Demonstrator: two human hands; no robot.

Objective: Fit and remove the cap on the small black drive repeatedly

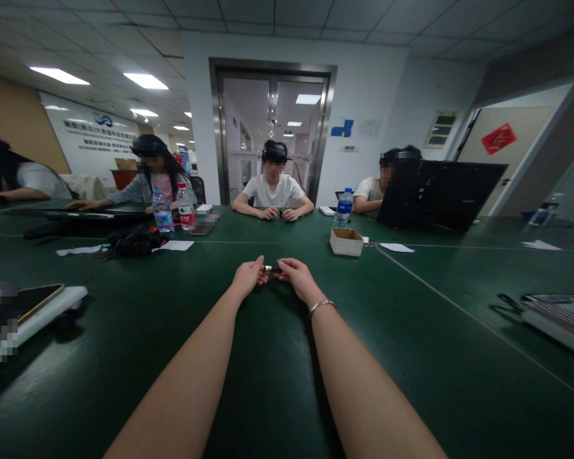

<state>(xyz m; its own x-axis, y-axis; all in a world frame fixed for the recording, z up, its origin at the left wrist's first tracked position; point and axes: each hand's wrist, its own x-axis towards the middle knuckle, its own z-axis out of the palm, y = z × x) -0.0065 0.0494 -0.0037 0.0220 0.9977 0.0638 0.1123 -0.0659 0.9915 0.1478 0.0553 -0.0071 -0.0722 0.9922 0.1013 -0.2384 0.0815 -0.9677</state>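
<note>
Where the left hand (249, 277) and right hand (297, 275) meet over the surface (411, 357), both pinch one small cylinder (270, 268), its long axis crosswise, silver end leftward.

Stretches both bare forearms straight ahead, converging. Holds left hand (249, 275) and right hand (294, 274) close together, fingertips nearly meeting, thumb and forefinger of each pinched closed, other fingers curled.

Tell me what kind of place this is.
Probably an office meeting room: people sit around a green table, an open laptop stands on it, and glass double doors lead out. The left hand and right hand pinch a small object.
</note>
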